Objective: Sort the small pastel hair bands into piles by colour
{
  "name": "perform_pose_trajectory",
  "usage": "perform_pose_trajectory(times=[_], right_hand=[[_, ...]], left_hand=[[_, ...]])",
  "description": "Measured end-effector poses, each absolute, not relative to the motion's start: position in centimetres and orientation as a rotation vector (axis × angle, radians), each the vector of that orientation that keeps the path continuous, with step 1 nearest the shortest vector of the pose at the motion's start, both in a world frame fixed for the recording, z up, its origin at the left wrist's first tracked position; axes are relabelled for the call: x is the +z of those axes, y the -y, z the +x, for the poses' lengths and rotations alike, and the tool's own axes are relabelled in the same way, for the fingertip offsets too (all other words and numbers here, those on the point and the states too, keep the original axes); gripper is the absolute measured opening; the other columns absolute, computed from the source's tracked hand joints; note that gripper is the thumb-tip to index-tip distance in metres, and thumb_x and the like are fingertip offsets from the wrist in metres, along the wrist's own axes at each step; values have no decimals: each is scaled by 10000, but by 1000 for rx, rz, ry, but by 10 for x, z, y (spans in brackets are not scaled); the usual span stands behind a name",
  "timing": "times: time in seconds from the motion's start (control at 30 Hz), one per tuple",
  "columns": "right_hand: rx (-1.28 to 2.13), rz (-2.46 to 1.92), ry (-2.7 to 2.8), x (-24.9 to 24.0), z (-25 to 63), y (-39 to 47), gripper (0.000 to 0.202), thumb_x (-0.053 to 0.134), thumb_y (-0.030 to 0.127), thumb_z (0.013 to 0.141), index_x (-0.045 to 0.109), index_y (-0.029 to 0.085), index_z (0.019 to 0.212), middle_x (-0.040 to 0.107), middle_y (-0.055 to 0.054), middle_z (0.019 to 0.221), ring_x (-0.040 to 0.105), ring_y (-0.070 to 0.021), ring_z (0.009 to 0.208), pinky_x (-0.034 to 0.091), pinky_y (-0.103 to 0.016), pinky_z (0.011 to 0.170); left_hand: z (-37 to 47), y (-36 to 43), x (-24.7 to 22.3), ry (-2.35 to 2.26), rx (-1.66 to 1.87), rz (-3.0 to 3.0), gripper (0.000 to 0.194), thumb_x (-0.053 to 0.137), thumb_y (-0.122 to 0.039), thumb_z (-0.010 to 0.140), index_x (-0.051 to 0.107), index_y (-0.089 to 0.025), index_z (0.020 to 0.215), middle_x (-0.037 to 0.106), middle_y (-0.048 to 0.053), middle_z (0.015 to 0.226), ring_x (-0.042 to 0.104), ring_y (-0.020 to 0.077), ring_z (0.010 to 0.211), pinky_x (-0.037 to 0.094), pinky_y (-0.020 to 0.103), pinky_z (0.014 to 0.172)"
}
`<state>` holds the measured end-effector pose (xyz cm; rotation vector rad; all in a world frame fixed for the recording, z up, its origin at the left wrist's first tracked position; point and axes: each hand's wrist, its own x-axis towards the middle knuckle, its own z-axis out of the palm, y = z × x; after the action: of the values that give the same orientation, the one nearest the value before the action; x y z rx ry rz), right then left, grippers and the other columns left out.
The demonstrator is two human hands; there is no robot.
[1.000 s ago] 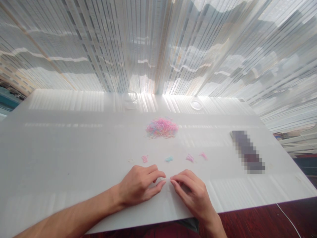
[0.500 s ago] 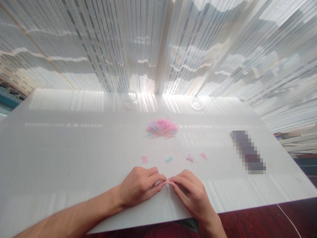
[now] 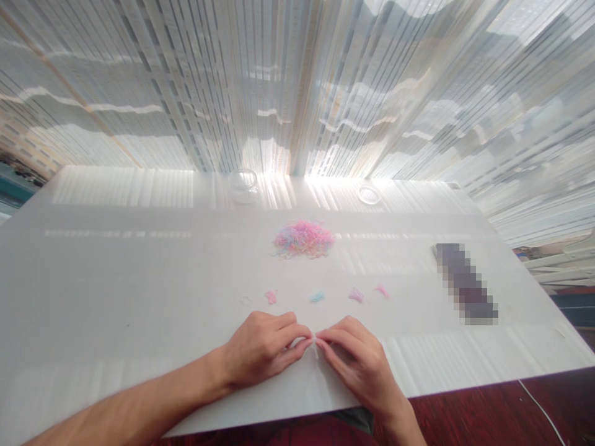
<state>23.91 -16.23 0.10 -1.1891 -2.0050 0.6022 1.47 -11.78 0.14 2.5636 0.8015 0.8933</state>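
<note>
My left hand (image 3: 269, 347) and my right hand (image 3: 356, 356) meet at their fingertips low over the table's front part. Each pinches thumb against forefinger on a thin whitish strand (image 3: 317, 352), whose lower end hangs just below the fingertips. Its exact kind is too small to make out. Beyond my hands lies a row of small clumps of thin coloured loops or strands: a pale wisp (image 3: 246, 299), a pink clump (image 3: 271, 297), a light blue one (image 3: 317, 297), a mauve-pink one (image 3: 356, 295) and another pink one (image 3: 382, 291).
A mixed heap of pink, blue and yellowish strands (image 3: 304, 238) lies farther back on the white table (image 3: 139, 297). A clear round container (image 3: 244, 186) and a clear ring-shaped lid (image 3: 369, 196) stand near the curtain (image 3: 209, 80). To the right is a pixelated dark oblong (image 3: 465, 285).
The hands stay pinched together in nearly the same place. The hanging part of the whitish strand looks shorter than before.
</note>
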Motion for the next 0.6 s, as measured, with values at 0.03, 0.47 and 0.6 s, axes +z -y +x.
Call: perform_pose_trajectory(times=[0.03,0.47,0.6], right_hand=[[601,-1191,2006,1,239,162,100,637,153,973,704,213,1016,705,-34,827,638,-163,752,526,-302,680],[608,-1214,1953,3,241,162,109,611,169,979,710,215,993,697,-36,812,658,-165,730,545,-288,657],[613,-1210,1950,3,240,162,102,619,158,974,704,213,994,694,-33,811,652,-162,727,541,-284,655]], left_hand=[[15,118,1,-805,889,2566,147,529,-208,1017,668,-198,970,621,-28,674,584,126,514,408,249,471],[15,117,3,-847,889,2505,130,541,-195,1002,670,-198,984,620,-40,667,565,94,503,416,214,485],[15,118,4,-852,899,2493,128,550,-200,1001,675,-195,979,615,-42,659,556,95,495,408,220,482]])
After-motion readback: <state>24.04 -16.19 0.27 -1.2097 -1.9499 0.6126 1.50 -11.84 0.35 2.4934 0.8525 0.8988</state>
